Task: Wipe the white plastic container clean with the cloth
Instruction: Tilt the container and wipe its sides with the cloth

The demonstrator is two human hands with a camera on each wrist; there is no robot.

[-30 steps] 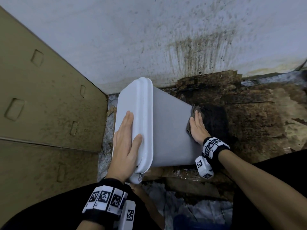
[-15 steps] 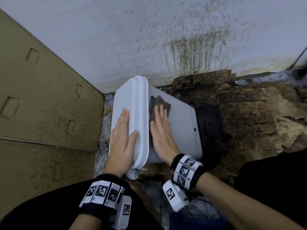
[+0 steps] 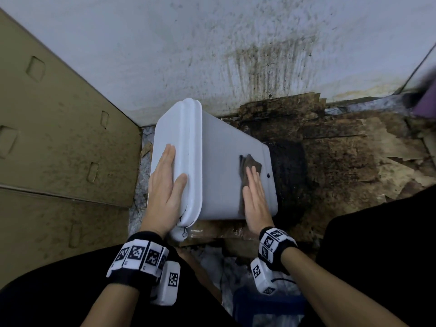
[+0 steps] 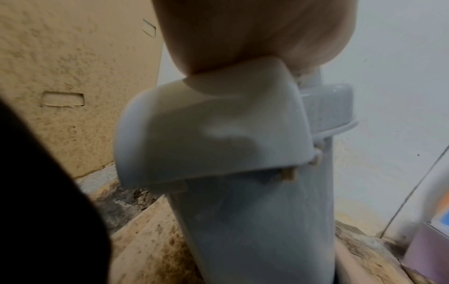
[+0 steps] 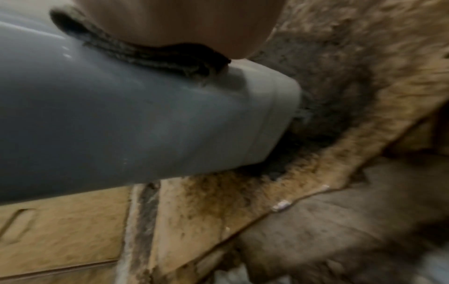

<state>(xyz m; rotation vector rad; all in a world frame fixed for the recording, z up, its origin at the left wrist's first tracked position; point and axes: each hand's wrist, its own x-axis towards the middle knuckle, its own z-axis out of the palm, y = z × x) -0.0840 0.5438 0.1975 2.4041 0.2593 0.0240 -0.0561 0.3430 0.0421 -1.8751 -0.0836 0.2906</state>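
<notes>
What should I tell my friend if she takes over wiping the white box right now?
Left hand: flat on the lidded end of the white plastic container, steadying it; fingers straight.
Right hand: flat, pressing the dark cloth onto the upward-facing side, near the bottom end.
The container lies on its side on stained cardboard by the wall.
Done: wiping of that side is underway.
Left: how clean it is cannot be judged; the other sides are probably still to wipe.

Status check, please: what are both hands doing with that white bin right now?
Left hand flat on lid end, steadying. Right hand flat, pressing cloth onto white container side. Nothing blocking.
</notes>
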